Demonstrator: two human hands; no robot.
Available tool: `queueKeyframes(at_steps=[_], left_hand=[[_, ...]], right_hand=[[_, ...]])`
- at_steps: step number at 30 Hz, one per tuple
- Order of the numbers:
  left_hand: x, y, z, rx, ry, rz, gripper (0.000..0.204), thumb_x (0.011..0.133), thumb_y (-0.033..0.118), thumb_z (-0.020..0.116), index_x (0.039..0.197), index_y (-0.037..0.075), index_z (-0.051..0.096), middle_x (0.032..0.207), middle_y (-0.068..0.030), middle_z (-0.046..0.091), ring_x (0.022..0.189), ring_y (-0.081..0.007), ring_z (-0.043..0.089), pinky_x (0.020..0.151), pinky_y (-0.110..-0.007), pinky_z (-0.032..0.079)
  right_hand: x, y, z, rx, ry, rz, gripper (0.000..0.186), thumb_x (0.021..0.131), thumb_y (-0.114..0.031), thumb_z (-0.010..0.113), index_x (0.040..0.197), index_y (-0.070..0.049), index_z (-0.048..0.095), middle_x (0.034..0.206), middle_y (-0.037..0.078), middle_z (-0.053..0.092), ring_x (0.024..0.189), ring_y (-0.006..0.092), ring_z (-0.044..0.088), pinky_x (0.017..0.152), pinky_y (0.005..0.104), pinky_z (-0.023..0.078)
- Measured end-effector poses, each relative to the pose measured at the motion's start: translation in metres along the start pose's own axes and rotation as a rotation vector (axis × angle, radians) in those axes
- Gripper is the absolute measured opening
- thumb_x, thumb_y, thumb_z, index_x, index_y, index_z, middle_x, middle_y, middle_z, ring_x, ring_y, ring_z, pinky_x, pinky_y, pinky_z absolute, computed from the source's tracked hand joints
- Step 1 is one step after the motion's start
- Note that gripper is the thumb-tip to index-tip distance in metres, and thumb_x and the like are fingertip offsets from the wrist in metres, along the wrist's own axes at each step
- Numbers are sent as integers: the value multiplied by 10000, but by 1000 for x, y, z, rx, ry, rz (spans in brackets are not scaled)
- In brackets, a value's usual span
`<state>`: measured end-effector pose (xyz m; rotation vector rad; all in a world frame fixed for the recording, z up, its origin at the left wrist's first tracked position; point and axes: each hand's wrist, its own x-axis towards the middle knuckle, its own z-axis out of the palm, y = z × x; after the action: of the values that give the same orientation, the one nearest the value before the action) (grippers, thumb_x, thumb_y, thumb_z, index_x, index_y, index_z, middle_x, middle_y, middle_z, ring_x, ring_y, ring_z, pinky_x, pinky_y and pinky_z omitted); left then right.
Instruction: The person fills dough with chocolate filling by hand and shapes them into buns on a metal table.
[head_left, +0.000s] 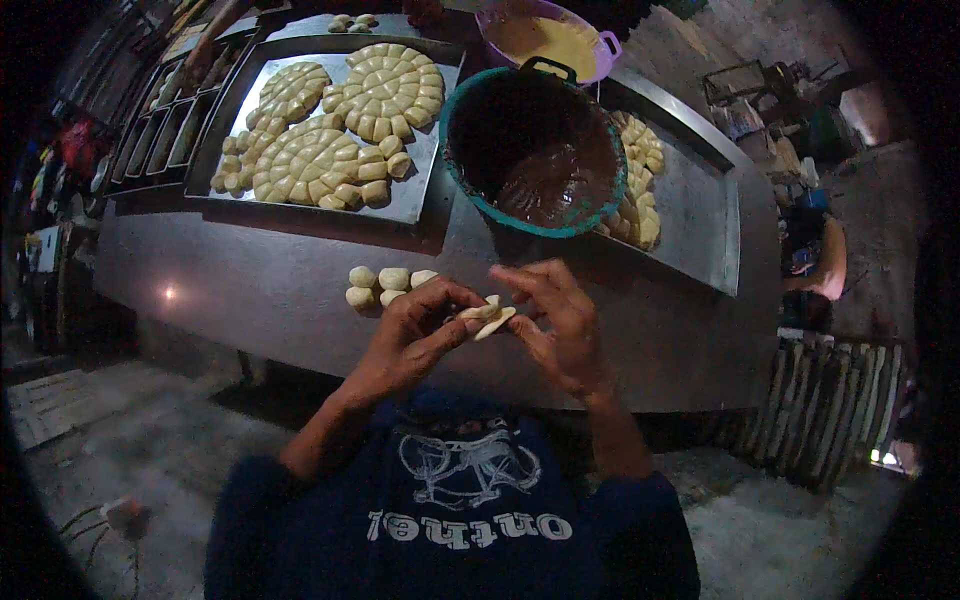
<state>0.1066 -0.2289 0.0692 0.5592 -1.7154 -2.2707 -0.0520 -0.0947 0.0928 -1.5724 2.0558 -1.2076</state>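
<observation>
A small flattened piece of dough (488, 318), partly folded over itself, is held up between my hands above the near part of the table. My left hand (418, 325) pinches its left side with fingers and thumb. At its right edge, my right hand (562, 330) grips the dough near the thumb, while the upper fingers stretch out over it. Just beyond my left hand, several small dough balls (393, 279) sit in two short rows, some of them partly hidden by the hand.
A green bucket (462, 190) with dark brown paste stands beyond my hands. Behind it is a purple basin (606, 50) of yellowish mixture. Metal trays flank the bucket: the left tray (412, 205) and right tray (700, 215) hold shaped dough pieces. The dark table (250, 265) has a curved-looking near edge.
</observation>
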Motion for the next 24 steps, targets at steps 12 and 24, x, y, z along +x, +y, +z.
queueKeyframes(at_steps=[12, 24], left_hand=[[18, -53, 2, -682, 36, -327, 339, 970, 324, 608, 1157, 41, 593, 1041, -45, 636, 964, -141, 614, 846, -292, 506], [13, -34, -4, -308, 16, -29, 282, 904, 84, 674, 1168, -4, 622, 1183, -85, 625, 1074, -166, 608, 932, -309, 494]], right_hand=[[-9, 0, 13, -290, 99, -296, 416, 754, -39, 766, 1157, -87, 672, 975, 60, 654, 872, 227, 660, 770, 340, 559], [-24, -11, 49, 161, 363, 243, 253, 833, -93, 757, 1069, -29, 690, 959, 102, 666, 827, 202, 662, 745, 304, 536]])
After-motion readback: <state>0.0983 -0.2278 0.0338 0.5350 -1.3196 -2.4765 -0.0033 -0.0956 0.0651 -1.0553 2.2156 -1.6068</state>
